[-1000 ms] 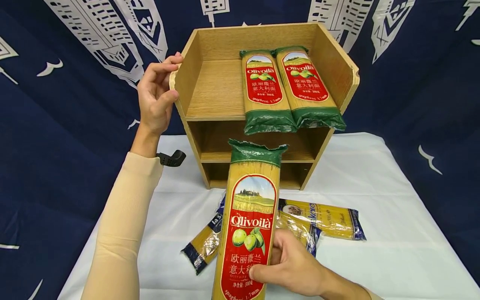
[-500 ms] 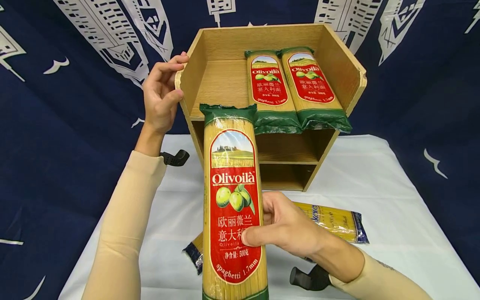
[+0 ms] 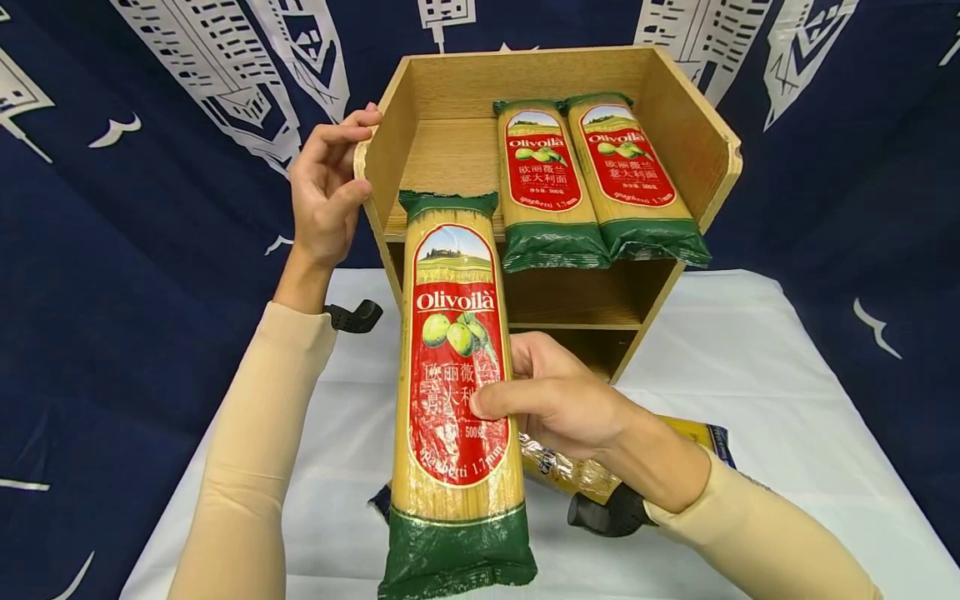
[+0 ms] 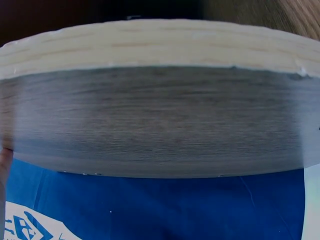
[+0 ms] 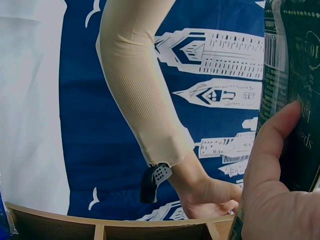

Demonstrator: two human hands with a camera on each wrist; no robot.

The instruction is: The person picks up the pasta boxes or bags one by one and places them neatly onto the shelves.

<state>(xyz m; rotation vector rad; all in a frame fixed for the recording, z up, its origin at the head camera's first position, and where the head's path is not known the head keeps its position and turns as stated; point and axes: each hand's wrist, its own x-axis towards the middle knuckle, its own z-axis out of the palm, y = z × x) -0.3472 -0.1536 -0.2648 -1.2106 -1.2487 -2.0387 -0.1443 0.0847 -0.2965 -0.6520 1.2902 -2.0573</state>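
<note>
My right hand (image 3: 558, 396) grips a pack of spaghetti (image 3: 453, 367) by its right side, thumb across the red label. The pack is tilted, its green top end overlapping the upper shelf's front edge in the head view. In the right wrist view the dark green back of the spaghetti pack (image 5: 295, 75) shows beside the thumb. My left hand (image 3: 327, 187) holds the left side panel of the wooden shelf unit (image 3: 386, 154) at its front edge. Two matching spaghetti packs, one left (image 3: 543, 179) and one right (image 3: 633, 175), lie side by side on the upper shelf.
On the white tablecloth (image 3: 750, 350), below the right arm, lie other pasta packs (image 3: 570, 471), partly hidden. Lower compartments (image 3: 577, 292) open beneath the upper shelf. A dark blue printed cloth (image 3: 150, 333) hangs behind.
My right hand has raised the spaghetti pack leftward and up from the table's front toward the left part of the upper shelf. The left hand keeps its hold on the shelf unit.
</note>
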